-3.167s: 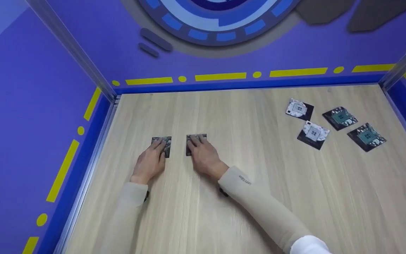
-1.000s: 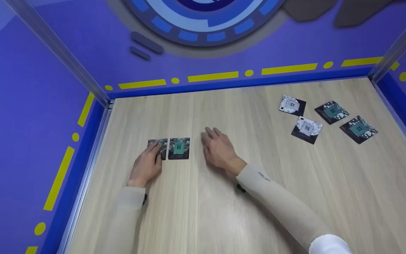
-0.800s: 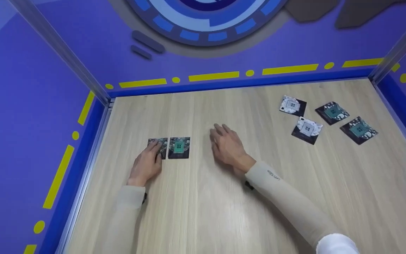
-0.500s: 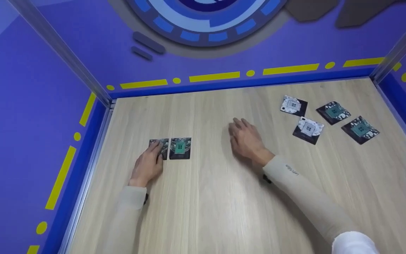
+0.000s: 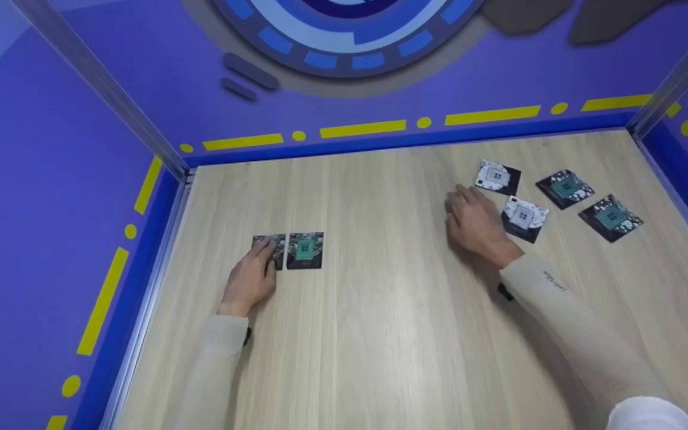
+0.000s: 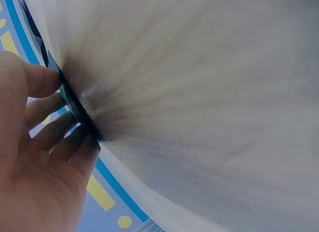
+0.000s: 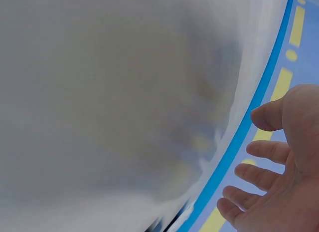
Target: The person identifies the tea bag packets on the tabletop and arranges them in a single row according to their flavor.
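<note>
In the head view my left hand [image 5: 248, 280] rests its fingertips on a dark square card [image 5: 280, 254], covering much of it. The left wrist view shows that thumb and the fingers [image 6: 62, 124] at the thin dark card edge [image 6: 79, 110], lying on the tabletop. Just to its right, a matching card with a green centre [image 5: 305, 251] lies squared up beside it, a narrow gap between. My right hand [image 5: 476, 224] holds nothing, its fingers loosely bent and spread. It hovers at the left edge of a white-and-black card [image 5: 525, 220], below another such card [image 5: 498, 177].
Two dark cards with green centres, one at the back [image 5: 565, 189] and one nearer [image 5: 611, 219], lie at an angle on the far right. The wooden tabletop [image 5: 368, 334] is bounded by blue-purple panels [image 5: 380, 107] at the back and sides.
My right hand has let go of the green-centred card, now close beside the left one, and travelled right towards the white-and-black cards. The left hand stays on its card.
</note>
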The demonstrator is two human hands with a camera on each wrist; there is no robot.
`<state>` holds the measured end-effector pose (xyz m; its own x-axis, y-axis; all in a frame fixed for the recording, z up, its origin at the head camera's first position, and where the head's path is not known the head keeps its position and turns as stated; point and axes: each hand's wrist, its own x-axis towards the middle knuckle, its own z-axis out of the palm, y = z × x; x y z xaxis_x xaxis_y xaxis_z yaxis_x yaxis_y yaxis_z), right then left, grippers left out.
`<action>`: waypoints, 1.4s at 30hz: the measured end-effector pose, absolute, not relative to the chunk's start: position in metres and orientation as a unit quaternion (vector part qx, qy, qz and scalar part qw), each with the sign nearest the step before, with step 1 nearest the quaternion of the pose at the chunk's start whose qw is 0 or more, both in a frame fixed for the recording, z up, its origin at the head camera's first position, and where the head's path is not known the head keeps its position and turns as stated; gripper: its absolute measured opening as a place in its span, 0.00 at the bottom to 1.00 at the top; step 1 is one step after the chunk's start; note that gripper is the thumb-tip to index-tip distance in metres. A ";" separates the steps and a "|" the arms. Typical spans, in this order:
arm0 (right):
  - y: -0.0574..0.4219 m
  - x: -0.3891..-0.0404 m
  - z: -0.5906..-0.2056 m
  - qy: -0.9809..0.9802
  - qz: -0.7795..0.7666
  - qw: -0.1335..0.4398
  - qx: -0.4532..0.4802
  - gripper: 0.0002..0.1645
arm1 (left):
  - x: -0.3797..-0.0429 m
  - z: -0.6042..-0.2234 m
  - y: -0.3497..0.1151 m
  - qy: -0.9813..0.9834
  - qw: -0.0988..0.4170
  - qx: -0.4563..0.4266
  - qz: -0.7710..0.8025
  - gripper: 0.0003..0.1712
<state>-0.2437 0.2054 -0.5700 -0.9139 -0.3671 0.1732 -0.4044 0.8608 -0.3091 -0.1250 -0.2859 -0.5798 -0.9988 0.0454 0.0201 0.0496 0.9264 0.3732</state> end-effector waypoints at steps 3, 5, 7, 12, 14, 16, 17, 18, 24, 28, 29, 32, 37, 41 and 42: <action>0.226 -0.244 -0.570 -0.965 0.172 0.063 0.186 0.30 | -0.126 -0.581 -0.285 -0.982 0.002 -0.026 -0.189 0.29; 0.239 -0.242 -0.570 -0.966 0.179 0.065 0.175 0.30 | -0.126 -0.582 -0.285 -0.982 -0.002 -0.026 -0.188 0.30; 0.250 -0.240 -0.571 -0.967 0.187 0.064 0.163 0.30 | -0.126 -0.581 -0.284 -0.982 -0.006 -0.025 -0.187 0.30; 0.274 -0.237 -0.570 -0.969 0.200 0.059 0.136 0.31 | -0.128 -0.578 -0.285 -0.982 -0.003 -0.019 -0.187 0.29; 0.282 -0.234 -0.570 -0.969 0.202 0.059 0.129 0.30 | -0.128 -0.577 -0.285 -0.982 -0.002 -0.020 -0.186 0.29; 0.289 -0.231 -0.571 -0.969 0.205 0.063 0.125 0.30 | -0.128 -0.577 -0.286 -0.982 -0.001 -0.021 -0.188 0.30; 0.292 -0.230 -0.571 -0.969 0.204 0.062 0.124 0.29 | -0.127 -0.577 -0.286 -0.982 -0.001 -0.021 -0.189 0.30; 0.294 -0.229 -0.571 -0.969 0.205 0.060 0.123 0.29 | -0.127 -0.577 -0.286 -0.982 -0.001 -0.021 -0.188 0.29; 0.305 -0.226 -0.572 -0.970 0.218 0.032 0.100 0.30 | -0.125 -0.577 -0.288 -0.981 0.005 -0.023 -0.192 0.29; 0.309 -0.223 -0.575 -0.970 0.224 0.028 0.093 0.30 | -0.126 -0.578 -0.286 -0.981 0.005 -0.024 -0.192 0.29; 0.309 -0.223 -0.575 -0.969 0.224 0.031 0.096 0.29 | -0.126 -0.578 -0.286 -0.981 0.007 -0.022 -0.191 0.29; 0.308 -0.222 -0.576 -0.969 0.225 0.034 0.100 0.28 | -0.125 -0.579 -0.284 -0.982 0.009 -0.016 -0.188 0.29; 0.306 -0.220 -0.576 -0.970 0.224 0.013 0.093 0.28 | -0.123 -0.579 -0.284 -0.983 0.006 -0.013 -0.183 0.29; 0.306 -0.219 -0.575 -0.971 0.221 0.004 0.094 0.28 | -0.125 -0.577 -0.283 -0.983 0.003 -0.016 -0.183 0.29; 0.306 -0.219 -0.574 -0.970 0.222 0.004 0.096 0.28 | -0.126 -0.577 -0.283 -0.983 0.003 -0.017 -0.185 0.29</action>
<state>-0.2192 0.3061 -0.5739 -0.9815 -0.1848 0.0505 -0.1883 0.8830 -0.4299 -0.1260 -0.2830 -0.5767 -0.9994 0.0313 0.0125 0.0337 0.9310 0.3635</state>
